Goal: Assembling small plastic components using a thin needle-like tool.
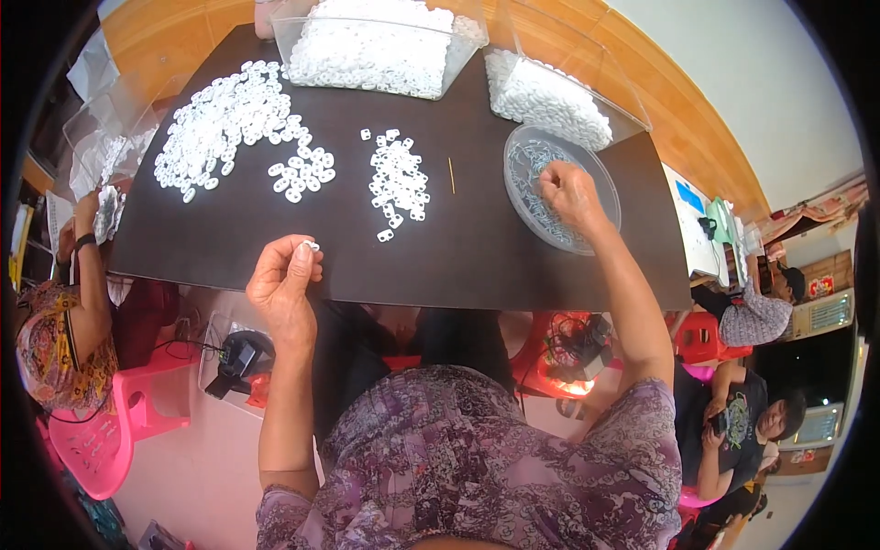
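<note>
My left hand [286, 278] pinches a small white plastic piece [312, 246] between thumb and fingers, above the table's near edge. My right hand [573, 196] is over a round clear tub [609, 216] of thin, silvery metal pieces that look like nails or screws [541, 213]. Its fingers are curled together; whatever they hold is hidden. Between the hands lies a pile of small white rectangular pieces with holes [399, 179]. Farther left are a small cluster of oval white pieces [301, 174] and a much larger heap of them [225, 124].
A thin golden stick [452, 176] lies on the dark table [458, 266]. Clear bins of white pieces stand behind, one at the back middle [367, 73] and one at the back right [632, 117]. People sit left [60, 339] and right [747, 412]. A pink chair [101, 440] stands at lower left.
</note>
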Demonstrator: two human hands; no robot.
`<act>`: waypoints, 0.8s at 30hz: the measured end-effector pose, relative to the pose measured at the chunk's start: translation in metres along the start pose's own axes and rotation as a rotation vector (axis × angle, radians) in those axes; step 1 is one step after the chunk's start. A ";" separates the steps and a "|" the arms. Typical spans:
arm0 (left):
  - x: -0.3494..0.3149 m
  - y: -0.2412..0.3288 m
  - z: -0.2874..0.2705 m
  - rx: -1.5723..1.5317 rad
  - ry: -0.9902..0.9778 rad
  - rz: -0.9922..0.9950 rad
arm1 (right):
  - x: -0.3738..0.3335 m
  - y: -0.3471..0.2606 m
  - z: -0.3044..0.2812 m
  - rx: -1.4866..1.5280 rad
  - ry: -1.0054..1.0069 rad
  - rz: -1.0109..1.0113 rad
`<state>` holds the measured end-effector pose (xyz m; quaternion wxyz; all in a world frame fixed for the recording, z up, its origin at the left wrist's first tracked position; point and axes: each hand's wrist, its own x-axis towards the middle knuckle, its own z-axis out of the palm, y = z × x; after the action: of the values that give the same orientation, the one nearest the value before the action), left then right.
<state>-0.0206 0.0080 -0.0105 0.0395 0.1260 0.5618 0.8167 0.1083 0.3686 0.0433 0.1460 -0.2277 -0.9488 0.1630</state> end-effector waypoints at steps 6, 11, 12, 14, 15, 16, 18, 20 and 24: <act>0.002 0.006 0.002 -0.052 0.015 -0.062 | -0.007 -0.034 -0.008 0.236 0.017 0.074; 0.002 0.015 0.011 -0.168 -0.024 -0.157 | -0.014 -0.087 -0.003 0.493 -0.026 -0.017; 0.002 0.015 0.012 -0.183 -0.033 -0.172 | -0.015 -0.103 0.000 0.511 -0.050 -0.032; 0.003 0.016 0.014 -0.225 -0.054 -0.211 | -0.017 -0.128 0.008 0.629 -0.095 -0.123; 0.003 0.016 0.014 -0.239 -0.060 -0.231 | -0.016 -0.134 0.015 0.666 -0.163 -0.143; 0.002 0.016 0.014 -0.255 -0.067 -0.250 | -0.015 -0.143 0.024 0.676 -0.185 -0.216; 0.001 0.015 0.014 -0.241 -0.063 -0.243 | -0.015 -0.166 0.040 0.753 -0.244 -0.282; 0.000 0.016 0.015 -0.224 -0.059 -0.237 | -0.014 -0.179 0.056 0.870 -0.291 -0.314; -0.001 0.016 0.013 -0.216 -0.059 -0.225 | -0.014 -0.199 0.069 0.880 -0.412 -0.205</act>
<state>-0.0155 0.0134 0.0088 0.1604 0.0810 0.4800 0.8587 0.0192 0.1779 0.0524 0.0531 -0.0132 -0.8166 0.5746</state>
